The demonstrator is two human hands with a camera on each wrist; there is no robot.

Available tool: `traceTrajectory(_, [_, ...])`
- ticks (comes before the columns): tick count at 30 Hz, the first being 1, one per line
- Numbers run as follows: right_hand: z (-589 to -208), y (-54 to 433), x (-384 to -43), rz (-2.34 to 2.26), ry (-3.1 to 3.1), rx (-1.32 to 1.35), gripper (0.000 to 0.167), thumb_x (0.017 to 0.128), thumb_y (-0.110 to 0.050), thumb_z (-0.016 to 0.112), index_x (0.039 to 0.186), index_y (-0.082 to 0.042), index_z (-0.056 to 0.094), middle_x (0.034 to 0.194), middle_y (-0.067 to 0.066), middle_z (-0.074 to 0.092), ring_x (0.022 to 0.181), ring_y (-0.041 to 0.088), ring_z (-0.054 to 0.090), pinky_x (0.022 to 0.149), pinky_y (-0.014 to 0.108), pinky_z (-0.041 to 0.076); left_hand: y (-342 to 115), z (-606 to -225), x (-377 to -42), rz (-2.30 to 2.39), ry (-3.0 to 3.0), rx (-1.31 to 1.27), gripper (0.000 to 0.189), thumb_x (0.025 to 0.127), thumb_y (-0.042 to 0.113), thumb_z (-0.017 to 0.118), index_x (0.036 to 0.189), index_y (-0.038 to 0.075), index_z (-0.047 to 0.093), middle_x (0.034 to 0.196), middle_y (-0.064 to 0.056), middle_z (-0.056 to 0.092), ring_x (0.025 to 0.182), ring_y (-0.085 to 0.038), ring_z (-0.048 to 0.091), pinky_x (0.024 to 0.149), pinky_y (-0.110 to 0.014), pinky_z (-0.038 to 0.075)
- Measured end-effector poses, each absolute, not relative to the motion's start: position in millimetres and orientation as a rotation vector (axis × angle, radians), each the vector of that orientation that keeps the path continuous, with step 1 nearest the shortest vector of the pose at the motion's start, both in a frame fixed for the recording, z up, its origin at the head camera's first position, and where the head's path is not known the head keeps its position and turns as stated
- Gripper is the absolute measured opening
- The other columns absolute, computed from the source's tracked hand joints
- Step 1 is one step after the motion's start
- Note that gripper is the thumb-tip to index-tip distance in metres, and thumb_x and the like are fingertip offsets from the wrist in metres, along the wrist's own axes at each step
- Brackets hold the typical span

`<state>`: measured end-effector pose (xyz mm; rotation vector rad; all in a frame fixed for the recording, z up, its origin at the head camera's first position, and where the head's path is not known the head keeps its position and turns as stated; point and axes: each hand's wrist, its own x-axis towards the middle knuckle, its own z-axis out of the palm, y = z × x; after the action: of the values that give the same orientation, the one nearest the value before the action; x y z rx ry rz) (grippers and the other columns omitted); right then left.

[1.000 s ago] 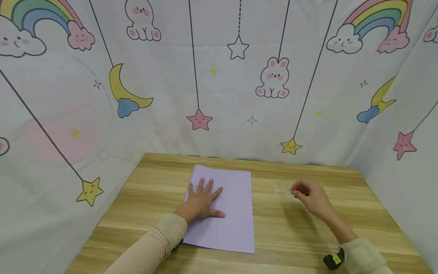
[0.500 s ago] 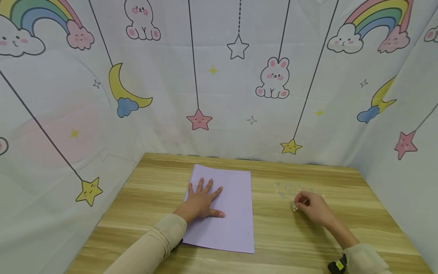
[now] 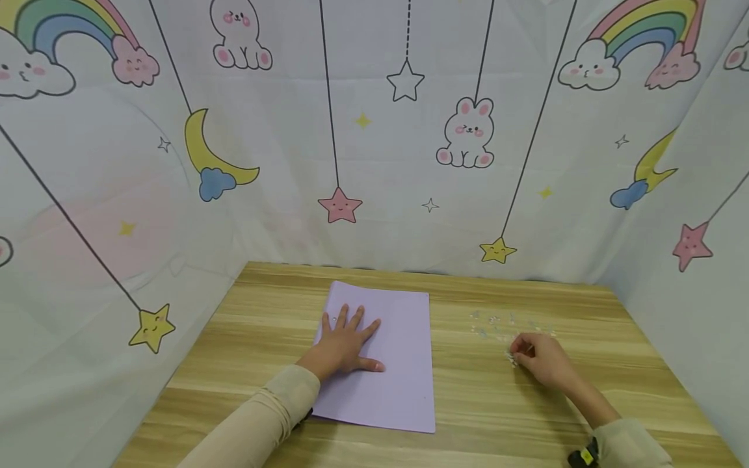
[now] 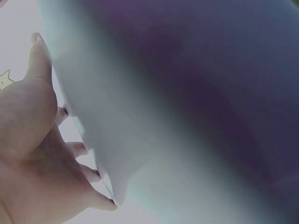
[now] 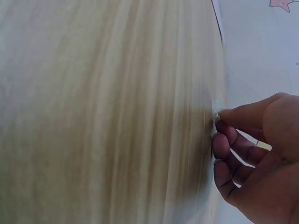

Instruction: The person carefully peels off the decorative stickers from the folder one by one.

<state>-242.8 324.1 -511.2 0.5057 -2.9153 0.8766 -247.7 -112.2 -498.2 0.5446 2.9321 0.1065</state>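
Observation:
My left hand (image 3: 346,343) lies flat with fingers spread on a light purple folder-like sheet (image 3: 404,364). In the left wrist view, the sheet's surface (image 4: 117,116) appears blurred past the straight fingers. Over on the right, my right hand (image 3: 544,361) pinches a small whitish, see-through piece (image 3: 511,359) between thumb and forefinger, low over the wooden table. The right wrist view shows this clear piece (image 5: 216,106) at the fingertips, the other fingers curled behind; its exact kind cannot be made out.
Several tiny clear and pale pieces (image 3: 482,333) are scattered on the table (image 3: 468,403) just beyond my right hand. A white cloth (image 3: 386,240) printed with stars and rabbits hangs along the back and both sides.
My right hand has come down from among the scattered pieces toward me, then shifted slightly right, with the small piece in its fingertips. My left hand has stayed put.

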Motion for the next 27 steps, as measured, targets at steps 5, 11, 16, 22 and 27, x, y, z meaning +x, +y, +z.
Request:
traceTrajectory(5, [-512.3,327.4,-242.2,0.848,-2.908,0.519,0.009,0.093,0.0,0.077,0.093,-0.007,0.072,0.087,-0.003,0.07,0.08,0.014,0.062,0.069,0.03,0.052,-110.6,-500.0,-250.2,0.105,2.934,0.548,0.103,0.085,0.08,0.066,0.167,0.026,0.036,0.175,-0.019,0.02,0.159,-0.052,0.009,0.118,-0.08,0.01])
traceTrajectory(11, [-515.3,329.0,-240.9,0.816,-2.908,0.501,0.011,0.092,0.001,0.077,0.092,-0.009,0.072,0.087,-0.004,0.07,0.08,0.014,0.063,0.07,0.031,0.054,-108.3,-499.3,-251.0,0.107,2.933,0.547,0.102,0.085,0.08,0.067,0.167,0.026,0.038,0.174,-0.019,0.021,0.159,-0.052,0.009,0.118,-0.08,0.01])
traceTrajectory(16, [-513.8,326.3,-240.7,0.807,-2.911,0.508,0.005,0.093,-0.003,0.078,0.091,-0.007,0.075,0.09,-0.001,0.071,0.083,0.015,0.064,0.072,0.034,0.054,-111.6,-497.4,-249.4,0.106,2.937,0.539,0.102,0.085,0.08,0.067,0.166,0.026,0.039,0.174,-0.02,0.021,0.159,-0.052,0.01,0.117,-0.08,0.011])
traceTrajectory(22, [-511.3,326.8,-245.6,0.764,-2.882,0.539,0.01,0.091,-0.001,0.077,0.089,-0.011,0.078,0.09,0.0,0.07,0.082,0.016,0.064,0.072,0.036,0.054,-114.2,-498.0,-249.7,0.107,2.951,0.528,0.101,0.085,0.079,0.068,0.166,0.026,0.039,0.174,-0.02,0.021,0.159,-0.052,0.01,0.117,-0.08,0.013])
traceTrajectory(27, [-509.9,328.5,-247.6,0.742,-2.897,0.521,0.009,0.091,0.0,0.076,0.089,-0.009,0.074,0.088,0.0,0.066,0.079,0.014,0.061,0.07,0.035,0.053,-111.1,-497.8,-248.3,0.073,3.005,0.534,0.098,0.083,0.076,0.071,0.163,0.024,0.046,0.171,-0.021,0.029,0.156,-0.053,0.02,0.117,-0.077,0.021])
